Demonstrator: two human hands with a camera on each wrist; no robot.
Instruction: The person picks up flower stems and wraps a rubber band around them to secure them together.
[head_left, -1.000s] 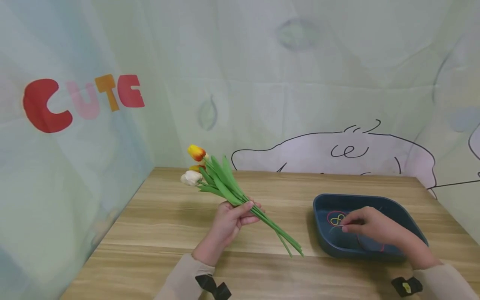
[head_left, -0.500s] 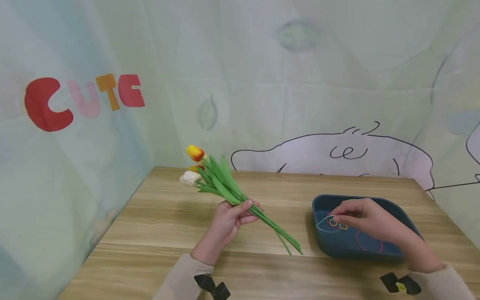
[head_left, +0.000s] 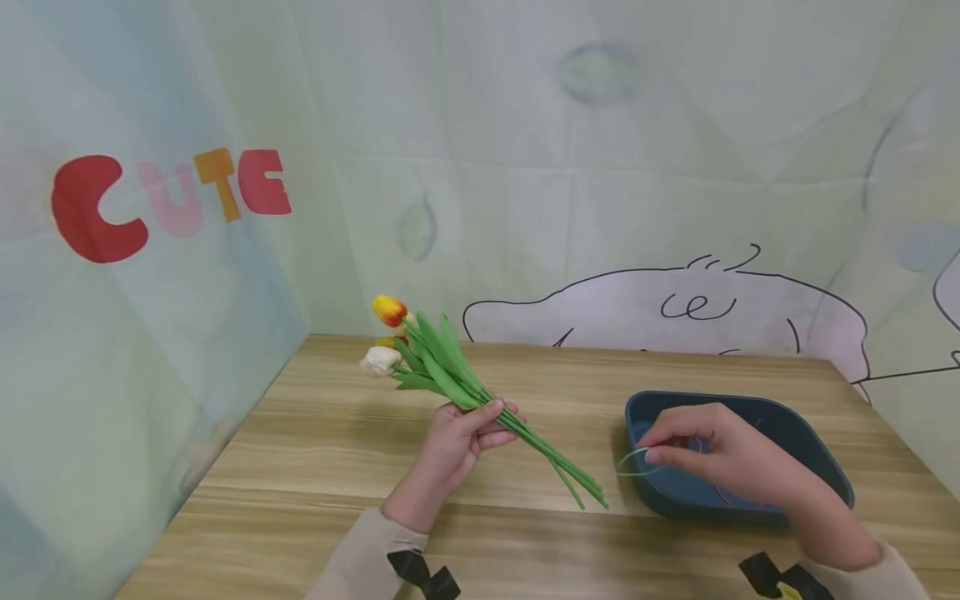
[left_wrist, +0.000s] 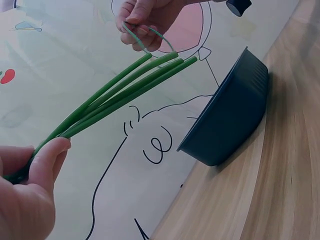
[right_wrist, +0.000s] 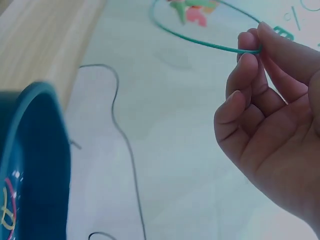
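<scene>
My left hand (head_left: 459,446) grips a small bunch of tulips (head_left: 453,367) by their green stems, tilted over the table. Yellow-orange and white blooms point to the far left, and the cut stem ends lean toward the right. Between thumb and fingertips, my right hand (head_left: 731,450) pinches a thin green rubber band (right_wrist: 200,43), which hangs as an open loop over the near left rim of a dark blue basin (head_left: 652,492). In the left wrist view the band overlaps the stem ends.
Inside the basin lie more rubber bands, a yellow one (right_wrist: 7,212) and a red one (right_wrist: 12,192) among them. The wooden table (head_left: 330,500) meets a printed cloth backdrop (head_left: 480,167) at its back and left.
My right hand has lifted the green rubber band from the basin's inside and moved left toward the stems. My left hand and the tulips have hardly moved.
</scene>
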